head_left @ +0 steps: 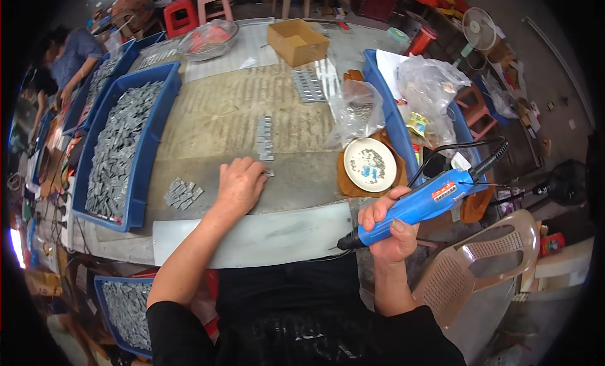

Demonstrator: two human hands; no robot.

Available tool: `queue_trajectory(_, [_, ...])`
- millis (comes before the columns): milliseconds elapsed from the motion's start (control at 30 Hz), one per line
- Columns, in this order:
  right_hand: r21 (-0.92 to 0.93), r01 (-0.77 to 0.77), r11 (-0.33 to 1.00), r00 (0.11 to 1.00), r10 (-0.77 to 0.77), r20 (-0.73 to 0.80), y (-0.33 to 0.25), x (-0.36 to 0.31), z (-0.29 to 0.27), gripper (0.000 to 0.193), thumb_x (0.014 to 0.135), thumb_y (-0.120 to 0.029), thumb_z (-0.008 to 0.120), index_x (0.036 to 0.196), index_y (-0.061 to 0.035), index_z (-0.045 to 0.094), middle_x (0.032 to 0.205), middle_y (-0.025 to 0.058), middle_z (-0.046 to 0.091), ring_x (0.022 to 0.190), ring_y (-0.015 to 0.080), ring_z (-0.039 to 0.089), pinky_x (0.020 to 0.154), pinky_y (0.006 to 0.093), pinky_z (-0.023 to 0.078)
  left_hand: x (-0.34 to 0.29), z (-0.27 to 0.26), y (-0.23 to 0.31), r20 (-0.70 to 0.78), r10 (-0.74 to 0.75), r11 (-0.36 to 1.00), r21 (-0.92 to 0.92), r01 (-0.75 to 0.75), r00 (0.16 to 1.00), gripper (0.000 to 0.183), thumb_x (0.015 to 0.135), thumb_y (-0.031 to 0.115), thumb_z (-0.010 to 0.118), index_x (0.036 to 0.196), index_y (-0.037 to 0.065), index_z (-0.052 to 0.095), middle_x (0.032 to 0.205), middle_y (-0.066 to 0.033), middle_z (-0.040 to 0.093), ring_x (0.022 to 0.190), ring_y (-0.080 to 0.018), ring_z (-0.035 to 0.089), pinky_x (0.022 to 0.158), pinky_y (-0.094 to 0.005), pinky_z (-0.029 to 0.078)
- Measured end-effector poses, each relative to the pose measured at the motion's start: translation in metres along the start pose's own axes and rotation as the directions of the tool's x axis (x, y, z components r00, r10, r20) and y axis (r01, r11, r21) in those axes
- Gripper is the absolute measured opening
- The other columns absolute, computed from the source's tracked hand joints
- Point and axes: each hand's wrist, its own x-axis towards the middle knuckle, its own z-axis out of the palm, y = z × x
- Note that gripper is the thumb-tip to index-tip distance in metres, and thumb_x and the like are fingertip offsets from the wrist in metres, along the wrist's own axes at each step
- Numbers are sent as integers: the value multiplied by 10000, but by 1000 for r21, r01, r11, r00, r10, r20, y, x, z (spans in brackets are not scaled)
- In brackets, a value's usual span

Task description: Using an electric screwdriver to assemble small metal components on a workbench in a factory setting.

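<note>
In my right hand (394,230) is a blue electric screwdriver (413,208), gripped round its body. Its black nose and thin bit point down to the left, and a black cable leaves its upper end. My left hand (241,184) rests on the table with its fingers bent together at a small grey part (270,173), which sticks out past the fingertips. Just beyond it a row of similar grey parts (265,138) runs away from me. A loose heap of grey parts (183,193) lies left of that hand. A white dish (370,165) holds small screws and some blue bits.
Blue bins of grey parts (80,177) stand at the left. A pale sheet (252,241) lines the near table edge. Farther off are another grey array (308,85) and a cardboard box (298,43). A blue tray (376,73) with plastic bags stands right, near a chair (485,259).
</note>
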Motion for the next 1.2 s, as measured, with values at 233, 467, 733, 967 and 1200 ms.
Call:
queue_trajectory(233, [-133,286,949,952,-297,-71,-15,12,-4,473,659,-128,570,1098,-79,404,751,85,512,621,204,512,603,352,410,-9,-8,6,55,-25,999,-40,27,998,104,682,87,620,773,80,571,749,-34,527,764,-225,495,657,-343,329])
queue_trajectory(467, [-427,551,717,769,-635,-75,-20,38,-15,424,657,-43,532,1054,-13,386,730,99,499,627,203,509,625,328,432,-11,-17,15,101,-61,997,-46,66,993,160,671,85,625,817,68,562,794,-51,529,794,-238,493,672,-339,332])
queue_trajectory(733, [-477,508,717,774,-623,-113,-7,65,-23,395,666,19,500,1035,32,359,723,86,503,637,179,525,669,307,419,-6,-21,33,121,26,995,-101,-14,992,205,664,80,627,859,63,565,840,-56,527,815,-235,481,685,-338,330])
queue_trajectory(967, [-509,435,743,803,-575,-154,10,79,-28,359,663,-8,522,1000,18,402,696,81,483,614,197,513,623,315,426,-12,-22,43,136,57,988,-151,-36,989,208,656,76,628,854,67,566,853,-63,534,817,-237,483,691,-339,332])
queue_trajectory(1200, [-463,391,795,835,-519,-185,15,82,-38,436,653,48,558,1046,33,369,709,60,494,627,138,512,595,283,458,-18,-21,49,127,58,985,-170,-36,990,201,647,74,636,838,60,573,850,-74,545,827,-241,498,696,-335,343])
